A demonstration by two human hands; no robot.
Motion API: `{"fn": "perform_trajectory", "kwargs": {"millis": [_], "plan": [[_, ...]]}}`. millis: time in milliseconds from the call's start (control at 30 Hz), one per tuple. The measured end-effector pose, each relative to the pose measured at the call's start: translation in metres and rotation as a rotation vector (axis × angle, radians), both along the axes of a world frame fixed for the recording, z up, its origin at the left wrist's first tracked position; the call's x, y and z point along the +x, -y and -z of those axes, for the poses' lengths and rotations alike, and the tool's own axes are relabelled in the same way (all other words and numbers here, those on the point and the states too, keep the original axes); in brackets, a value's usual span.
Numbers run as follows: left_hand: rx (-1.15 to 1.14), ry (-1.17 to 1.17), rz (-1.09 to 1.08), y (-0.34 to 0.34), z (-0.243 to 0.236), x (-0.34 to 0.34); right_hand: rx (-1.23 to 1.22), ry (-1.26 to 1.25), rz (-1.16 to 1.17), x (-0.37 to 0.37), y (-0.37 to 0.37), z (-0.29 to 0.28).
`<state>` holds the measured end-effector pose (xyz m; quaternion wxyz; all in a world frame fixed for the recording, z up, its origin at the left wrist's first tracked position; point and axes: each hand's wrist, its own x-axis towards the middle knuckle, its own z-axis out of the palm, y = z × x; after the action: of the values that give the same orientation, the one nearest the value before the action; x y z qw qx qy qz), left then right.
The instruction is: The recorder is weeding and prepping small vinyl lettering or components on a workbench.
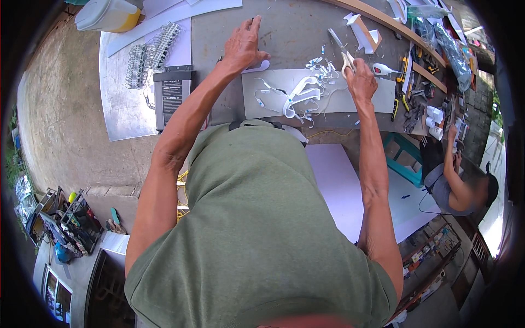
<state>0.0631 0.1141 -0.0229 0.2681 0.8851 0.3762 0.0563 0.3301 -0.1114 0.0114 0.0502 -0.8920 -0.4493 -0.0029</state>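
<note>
My right hand [361,83] grips a pair of scissors [345,53] by its pale handles, the blades pointing away from me over the grey table [290,33]. Farther left, my left hand [244,48] has its fingers stretched out and thumb apart, with nothing visible in it. Beside its wrist lies a white curved piece [260,67]. Between my hands a pale flat sheet [377,94] bears a white curved channel-like shape [302,94] with thin wires about it. Several small white modules with wires [324,66] lie in a loose pile near the scissors.
A black boxy unit [172,97] and bundled module strips [163,46] sit at left. A white tub [106,15] stands far left. At right are a small white bottle [383,69], pliers, a wooden bar [394,27], a green stool [403,156] and another person [456,188].
</note>
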Motion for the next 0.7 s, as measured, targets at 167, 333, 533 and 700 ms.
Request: {"fn": "perform_trajectory", "kwargs": {"millis": [167, 333, 533, 700], "plan": [[-0.405, 0.141, -0.037, 0.002, -0.017, -0.013, -0.081, 0.014, -0.137, 0.009, -0.008, 0.019], [-0.961, 0.484, -0.065, 0.025, -0.061, -0.046, 0.331, -0.36, -0.354, -0.071, -0.053, -0.038], [-0.959, 0.411, 0.03, 0.053, -0.094, -0.051, 0.351, -0.192, -0.593, -0.129, -0.077, -0.051], [-0.918, 0.431, 0.073, 0.061, -0.092, -0.055, 0.33, -0.062, -0.652, -0.132, -0.071, -0.045]]}}
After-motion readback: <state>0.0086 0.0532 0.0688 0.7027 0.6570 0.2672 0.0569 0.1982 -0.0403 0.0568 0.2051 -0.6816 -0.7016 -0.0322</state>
